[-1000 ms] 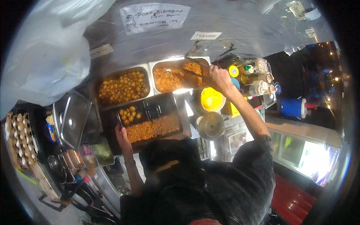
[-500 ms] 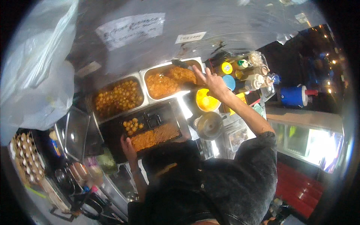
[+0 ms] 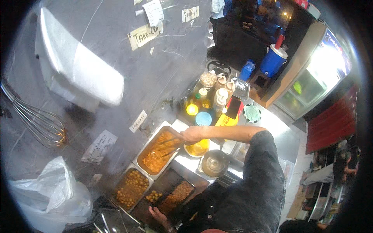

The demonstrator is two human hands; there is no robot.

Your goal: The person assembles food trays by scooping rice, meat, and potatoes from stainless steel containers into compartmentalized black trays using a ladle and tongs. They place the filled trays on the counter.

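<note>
My right hand [image 3: 192,135] is closed around dark tongs [image 3: 169,141], whose arms reach down over orange, sauce-coated food [image 3: 156,155] in a deep metal pan [image 3: 140,165]. At the lower end of a black tray [image 3: 168,179], my left hand [image 3: 158,216] grips the edge, its fingertips showing at the rim. Small round brown balls [image 3: 154,196] lie in one part of that tray, and a strip of reddish-brown food [image 3: 178,197] fills another. A second metal pan holds many round balls in sauce [image 3: 132,189].
Beside my right forearm stand a yellow container [image 3: 199,148], a metal pot [image 3: 215,163], a blue lid [image 3: 203,119] and several squeeze bottles [image 3: 220,97]. A whisk [image 3: 39,120] and white container [image 3: 79,62] are at the wall. A plastic bag [image 3: 58,194] hangs left; a lit fridge [image 3: 311,81] stands right.
My view has turned, bringing more of the wall and fridge in. My right hand, earlier open with fingers spread at the orange food's pan, has taken hold of the tongs. My left stays at the tray.
</note>
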